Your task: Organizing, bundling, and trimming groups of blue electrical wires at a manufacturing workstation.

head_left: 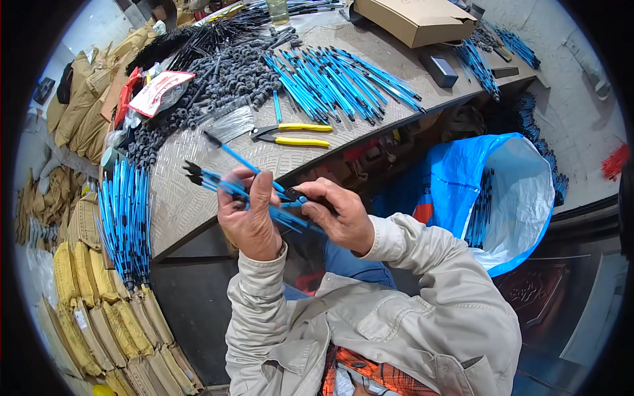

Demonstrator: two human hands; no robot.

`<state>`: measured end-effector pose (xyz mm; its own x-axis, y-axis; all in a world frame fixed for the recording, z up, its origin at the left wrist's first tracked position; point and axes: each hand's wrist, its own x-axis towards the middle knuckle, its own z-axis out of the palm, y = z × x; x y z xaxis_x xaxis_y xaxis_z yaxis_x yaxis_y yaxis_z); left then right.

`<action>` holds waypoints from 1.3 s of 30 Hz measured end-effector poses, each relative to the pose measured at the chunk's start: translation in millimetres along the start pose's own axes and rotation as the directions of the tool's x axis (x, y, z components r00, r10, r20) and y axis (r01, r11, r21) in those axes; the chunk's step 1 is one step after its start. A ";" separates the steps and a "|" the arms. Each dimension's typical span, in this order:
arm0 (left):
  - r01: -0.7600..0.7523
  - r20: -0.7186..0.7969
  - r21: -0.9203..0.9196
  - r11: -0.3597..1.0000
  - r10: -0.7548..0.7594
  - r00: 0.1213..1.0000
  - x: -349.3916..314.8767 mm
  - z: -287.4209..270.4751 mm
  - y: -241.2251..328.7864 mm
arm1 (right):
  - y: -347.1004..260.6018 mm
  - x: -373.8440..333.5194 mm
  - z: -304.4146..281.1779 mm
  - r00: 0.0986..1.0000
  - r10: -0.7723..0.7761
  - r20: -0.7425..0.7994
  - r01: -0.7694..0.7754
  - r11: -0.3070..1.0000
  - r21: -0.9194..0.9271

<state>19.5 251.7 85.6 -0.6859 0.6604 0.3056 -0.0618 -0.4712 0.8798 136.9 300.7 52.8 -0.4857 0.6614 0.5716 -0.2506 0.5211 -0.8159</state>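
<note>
In front of my chest, my left hand (254, 221) is closed around several thin blue rods with black tips (210, 179), which stick out past it on both sides. One blue rod (234, 156) slants separately up through its fingers toward the table. Thumb and forefinger of my right hand (340, 214) pinch a small black fitting (292, 194) at that rod's lower end. Motion smears parts of the rods. Just beyond my hands, yellow-handled pliers (300, 134) lie on the table beside a stack of thin clear strips (229, 123).
The patterned table (191, 218) bears a heap of dark grey fittings (231, 82), blue rods (337, 82) and a cardboard box (416, 23). More blue rods (125, 218) are bunched at its left edge. A blue bag (456, 171) stands open at right; wrapped packs (105, 323) are stacked at left.
</note>
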 end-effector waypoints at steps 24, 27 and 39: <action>0.257 0.259 -0.241 0.936 -0.194 0.946 -25.1 -4.8 13.8 | 172.7 156.0 -204.4 0.976 -0.026 -0.217 -0.218 -0.068 -0.974; 0.480 0.492 -0.175 0.860 -0.345 0.799 -22.0 -18.8 -0.3 | 144.6 154.9 -206.4 0.922 -0.220 -0.319 -0.300 0.116 -0.947; 0.380 0.066 -0.306 0.873 -0.379 0.923 13.0 -12.1 -14.6 | 2.4 2.0 -114.2 0.876 -0.341 -0.342 0.186 0.891 -0.414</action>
<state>2.7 260.1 72.4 -0.5616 0.8270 -0.0269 -0.5363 -0.3391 0.7729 230.9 364.8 61.9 -0.0537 0.5856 0.8088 0.0328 0.8106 -0.5847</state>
